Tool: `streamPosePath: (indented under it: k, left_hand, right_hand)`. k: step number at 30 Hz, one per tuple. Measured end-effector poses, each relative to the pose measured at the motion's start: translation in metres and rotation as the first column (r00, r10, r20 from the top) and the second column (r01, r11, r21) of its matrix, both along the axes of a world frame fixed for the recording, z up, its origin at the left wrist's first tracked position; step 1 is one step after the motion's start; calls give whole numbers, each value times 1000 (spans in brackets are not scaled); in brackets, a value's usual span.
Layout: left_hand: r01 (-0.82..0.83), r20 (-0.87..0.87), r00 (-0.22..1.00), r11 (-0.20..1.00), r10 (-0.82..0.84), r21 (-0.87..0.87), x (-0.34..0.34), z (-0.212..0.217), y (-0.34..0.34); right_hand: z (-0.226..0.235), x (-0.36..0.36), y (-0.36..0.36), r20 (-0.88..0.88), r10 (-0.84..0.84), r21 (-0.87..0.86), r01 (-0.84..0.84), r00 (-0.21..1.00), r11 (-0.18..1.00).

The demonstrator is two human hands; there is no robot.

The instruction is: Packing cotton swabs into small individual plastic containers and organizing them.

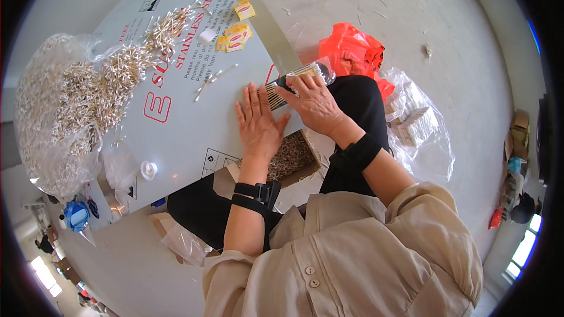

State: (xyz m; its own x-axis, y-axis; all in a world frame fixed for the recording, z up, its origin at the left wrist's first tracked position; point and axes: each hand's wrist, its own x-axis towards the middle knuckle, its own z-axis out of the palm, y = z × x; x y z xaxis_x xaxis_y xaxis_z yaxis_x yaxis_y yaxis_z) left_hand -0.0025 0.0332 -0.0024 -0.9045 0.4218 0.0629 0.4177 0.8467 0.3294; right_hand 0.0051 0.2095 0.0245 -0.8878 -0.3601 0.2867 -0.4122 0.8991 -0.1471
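A clear pack of cotton swabs (313, 71) with a dark part lies at the table's right edge. My right hand (314, 101) is closed over it, fingers curled on top. Swabs show in a row at its left end, between my two hands. My left hand (258, 120) rests on the metal-sheet tabletop beside that row, its fingers stretched out and nothing visible in it. I cannot tell whether its fingertips touch the swabs. Below my hands, between my legs, stands an open cardboard box (314, 170) full of loose swabs.
A big heap of loose cotton swabs (111, 88) spills from a clear bag on the left. Yellow small packets (237, 36), a white cap (207, 36) and a few stray swabs (214, 78) lie on the table. On the right are a red plastic bag (346, 53) and a clear bag (432, 141) of packs.
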Motion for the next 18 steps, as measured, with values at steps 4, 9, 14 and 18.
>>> streamPosePath:
  k: [4,9,14,18]
  left_hand:
    - [0,-7,1000,1000,0,-7,-1,0,0]
    - [4,-20,1000,999,-4,-34,-1,-2,-2]
    - [7,-24,1000,1000,-8,-21,-1,-4,0]
    - [11,-32,999,999,-12,-30,0,-6,-3]
  right_hand:
    - [-4,5,-6,35,-35,-37,36,999,999]
    - [-9,-3,-8,36,14,-117,-10,999,993]
    - [-27,-21,-1,-51,13,-329,-29,999,944]
    - [-28,-39,-4,20,-29,-406,34,999,913]
